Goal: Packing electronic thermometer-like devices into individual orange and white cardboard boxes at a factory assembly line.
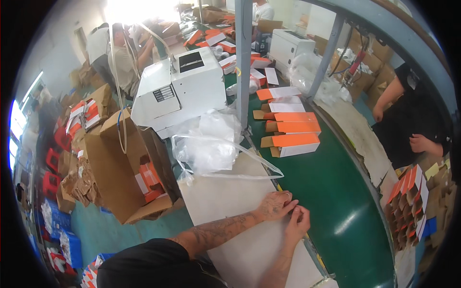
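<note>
My left hand [275, 205] and my right hand [299, 222] meet over the inner edge of a pale worktop [235, 192], beside a green conveyor belt [336, 211]. The left fingers are curled in, with the thumb reaching to the right hand. On the right, the fingers are bent together in a pinch. Whatever either hand holds, if anything, is hidden. Beyond them on the worktop lies a pile of clear plastic bags [211, 144], one strip of film trailing toward the belt. Orange and white cartons [293, 123] with open brown flaps lie on the belt ahead.
A white machine [187, 86] stands behind the bags. To the left is a large open cardboard box [108, 158] with orange cartons inside. A grey post [243, 62] rises at the belt's edge. Across the belt, a person in black [413, 115] stands near stacked cartons [408, 206].
</note>
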A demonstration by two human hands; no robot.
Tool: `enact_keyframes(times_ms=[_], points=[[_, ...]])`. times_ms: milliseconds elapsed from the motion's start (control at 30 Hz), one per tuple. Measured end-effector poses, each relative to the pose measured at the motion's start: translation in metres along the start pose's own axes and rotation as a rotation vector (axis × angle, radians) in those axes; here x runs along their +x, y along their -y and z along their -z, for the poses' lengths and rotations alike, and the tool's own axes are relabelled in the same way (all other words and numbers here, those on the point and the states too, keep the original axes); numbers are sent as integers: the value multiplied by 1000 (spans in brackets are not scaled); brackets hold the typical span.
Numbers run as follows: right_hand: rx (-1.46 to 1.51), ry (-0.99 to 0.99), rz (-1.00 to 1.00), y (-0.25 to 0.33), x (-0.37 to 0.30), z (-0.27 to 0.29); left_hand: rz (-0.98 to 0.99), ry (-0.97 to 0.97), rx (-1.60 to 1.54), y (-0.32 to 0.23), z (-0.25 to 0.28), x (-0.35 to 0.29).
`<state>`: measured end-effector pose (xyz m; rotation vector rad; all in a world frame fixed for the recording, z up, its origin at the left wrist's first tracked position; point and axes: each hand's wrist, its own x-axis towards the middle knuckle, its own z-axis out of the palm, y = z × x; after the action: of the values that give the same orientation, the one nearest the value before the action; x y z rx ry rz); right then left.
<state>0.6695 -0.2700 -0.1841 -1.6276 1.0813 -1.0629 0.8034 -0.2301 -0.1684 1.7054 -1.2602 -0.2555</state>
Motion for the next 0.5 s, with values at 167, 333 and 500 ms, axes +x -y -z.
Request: enact_keyframes(times_ms=[167,333,500], points=[[65,-25,-11,-5,-2,-1,12,52,-25,4,-1,-2],[42,-7,26,-2,-5,-1,21,63,-46,3,1,-4],[44,-18,0,-4,-4,-1,-35,98,7,7,-1,-2]])
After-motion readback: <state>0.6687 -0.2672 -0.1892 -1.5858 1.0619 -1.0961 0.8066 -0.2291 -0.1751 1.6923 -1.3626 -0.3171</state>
